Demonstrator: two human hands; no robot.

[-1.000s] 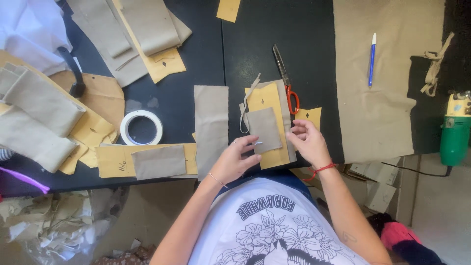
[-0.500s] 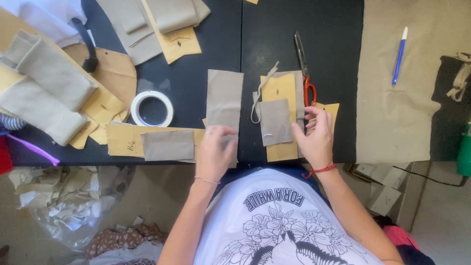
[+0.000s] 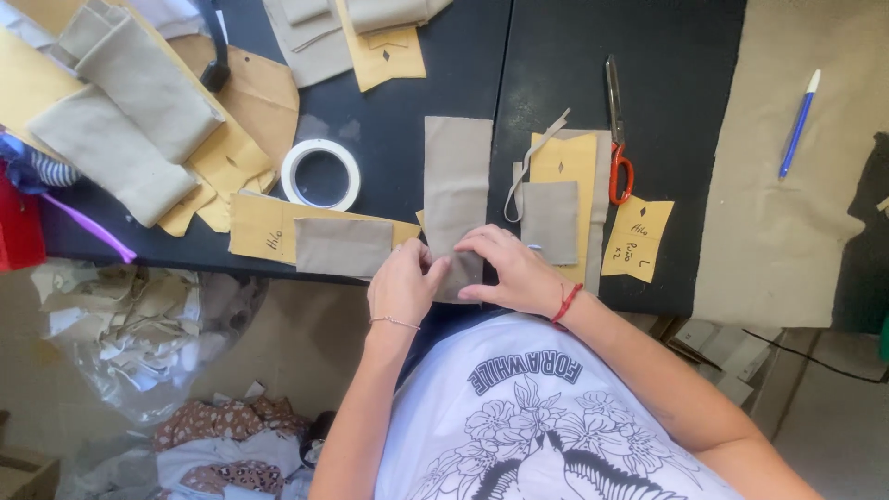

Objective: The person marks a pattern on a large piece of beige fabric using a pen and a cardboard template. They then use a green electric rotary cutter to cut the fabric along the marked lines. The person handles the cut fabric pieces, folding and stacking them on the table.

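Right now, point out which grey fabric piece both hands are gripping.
The long upright strip at the table's near edge; left hand and right hand pinch its lower end.

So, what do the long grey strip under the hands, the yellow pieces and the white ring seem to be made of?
The long grey strip looks like matte woven fabric: soft edges, no shine, both hands, left hand and right hand, pinching its near end. The yellow pieces look like stiff paper or thin card, flat with crisp cut edges. The white ring seems a roll of tape, possibly paper; its material stays unclear.
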